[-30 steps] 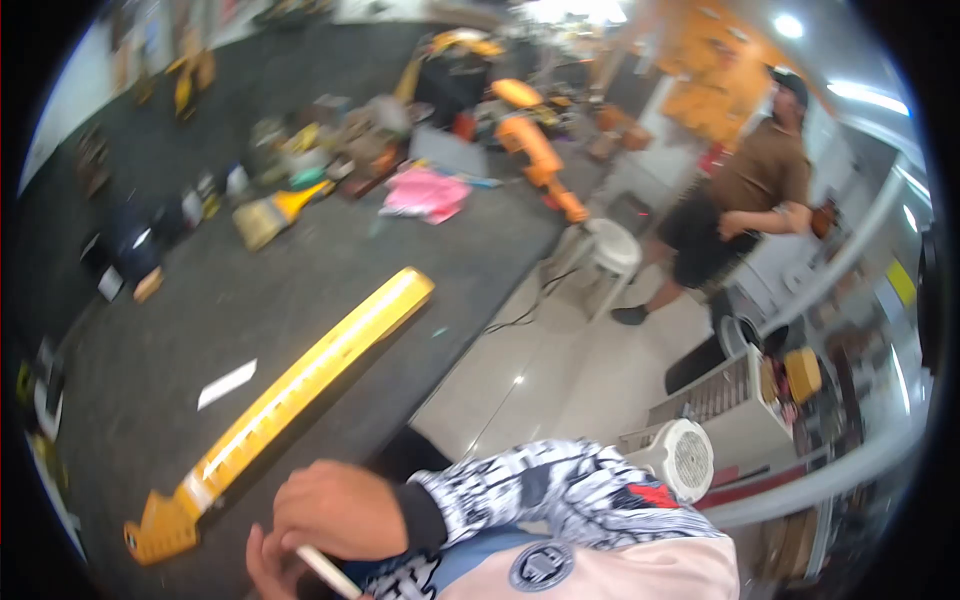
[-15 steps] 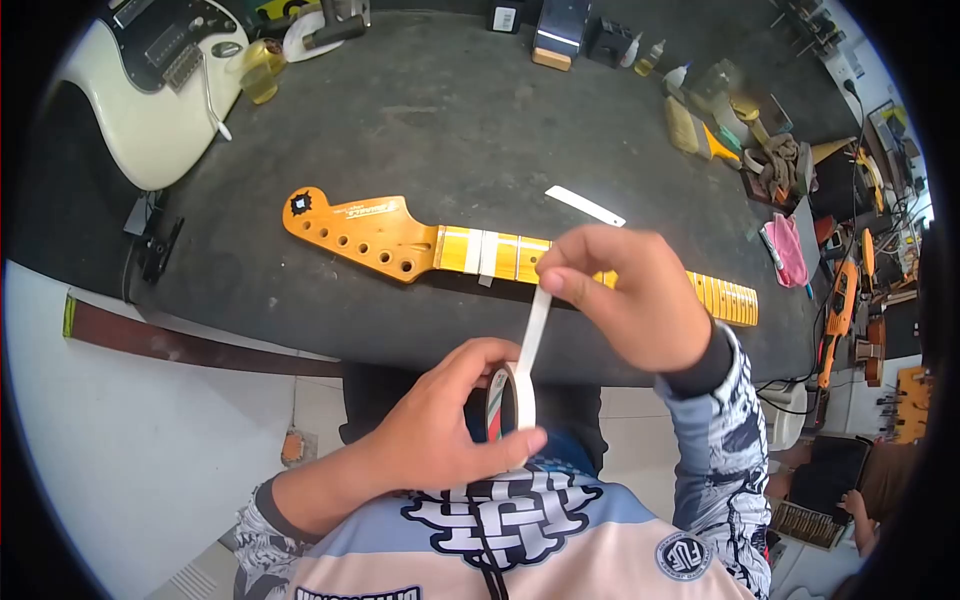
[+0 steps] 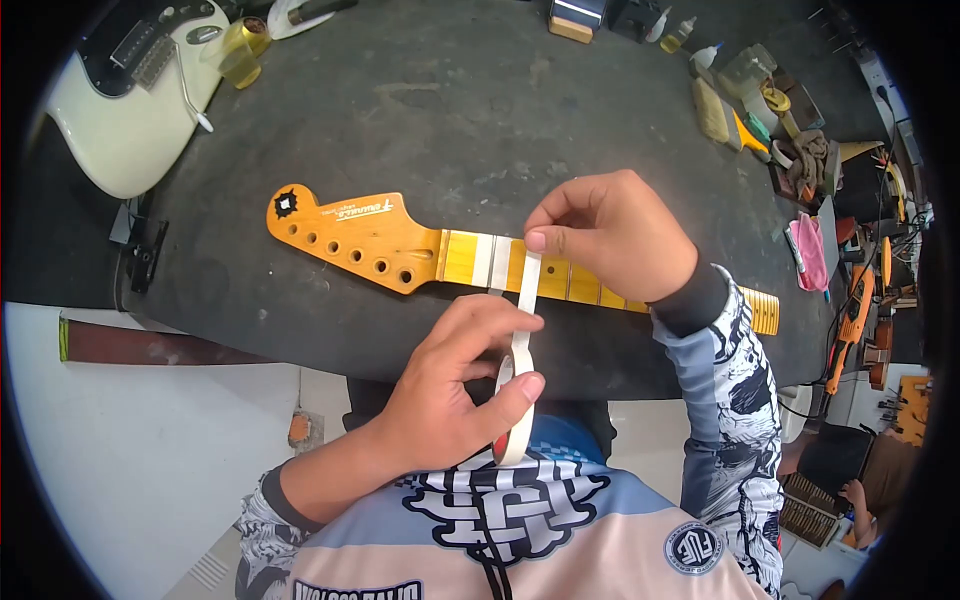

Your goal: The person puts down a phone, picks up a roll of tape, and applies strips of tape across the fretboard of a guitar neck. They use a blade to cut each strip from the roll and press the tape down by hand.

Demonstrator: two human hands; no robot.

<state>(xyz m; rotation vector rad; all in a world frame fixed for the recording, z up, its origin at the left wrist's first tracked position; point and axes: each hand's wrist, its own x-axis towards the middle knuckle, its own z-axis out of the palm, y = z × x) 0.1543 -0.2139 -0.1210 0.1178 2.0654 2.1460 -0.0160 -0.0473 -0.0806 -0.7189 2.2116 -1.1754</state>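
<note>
A guitar neck [image 3: 350,240] with a maple headstock lies on the dark table, its fretboard running right. White tape strips [image 3: 490,262] cross the fretboard near the nut. My left hand [image 3: 455,385] holds a roll of white tape [image 3: 515,435] on edge, between thumb and fingers, in front of the table edge. From the roll a strip [image 3: 529,285] stretches up to the fretboard. Its end is pinched by my right hand [image 3: 615,235], just right of the applied strips. That hand hides part of the fretboard.
On the dark table [image 3: 400,140], a white guitar body [image 3: 110,140] lies at the upper left near a plastic cup [image 3: 238,65]. A brush [image 3: 725,120], small bottles [image 3: 678,36] and a pink cloth [image 3: 808,252] are at the right. Another person's hand [image 3: 857,497] shows at the lower right.
Both hands have moved up with the tape, and the strip's end is now over the fretboard near the applied strips. The view has shifted, and the white blade-like piece is no longer visible.
</note>
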